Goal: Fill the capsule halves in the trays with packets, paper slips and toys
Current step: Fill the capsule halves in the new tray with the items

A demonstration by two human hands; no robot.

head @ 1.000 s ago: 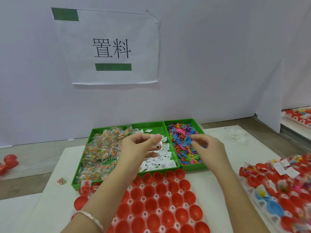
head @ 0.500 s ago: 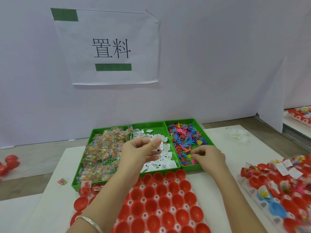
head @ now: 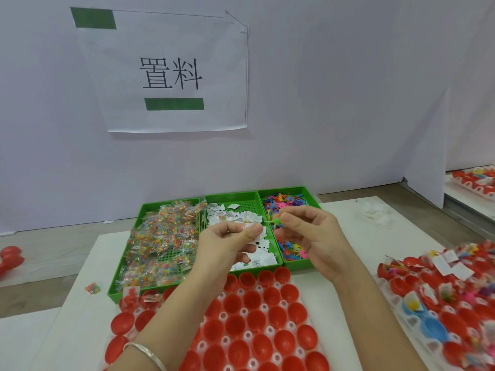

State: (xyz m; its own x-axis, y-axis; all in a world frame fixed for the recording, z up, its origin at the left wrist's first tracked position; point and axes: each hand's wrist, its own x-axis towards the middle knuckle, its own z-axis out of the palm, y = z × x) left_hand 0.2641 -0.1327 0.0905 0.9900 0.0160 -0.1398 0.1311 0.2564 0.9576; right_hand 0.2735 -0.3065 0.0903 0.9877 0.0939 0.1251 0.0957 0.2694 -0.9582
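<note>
While I hold both hands up over the green bins, my left hand (head: pixel 227 245) pinches a paper slip (head: pixel 247 226) between thumb and forefinger. Whether a packet is tucked under it I cannot tell. My right hand (head: pixel 316 236) pinches a small green toy (head: pixel 276 222) at its fingertips. The two hands are close together but not touching, above the slip bin (head: pixel 230 196) and the toy bin (head: pixel 297 265).

The capsule halves (head: pixel 251 299) sit open side up in the tray (head: pixel 242 311) just in front of me, and nearly all of them look bare. Only two at the near left corner seem to hold anything.

I judge the next step is to join toy and slip and drop them into one cup. The toy is tiny and held only by its edge, so a loose pinch could let it fall back among the others. The slip is light and could flutter past a cup onto the counter (head: pixel 85 263), where one stray packet (head: pixel 92 288) already lies. The cups are packed tight, so a careless drop could double-fill one and leave its neighbour short. My forearms hang low over the near rows, and a brush could tip a half out of its seat.
</note>
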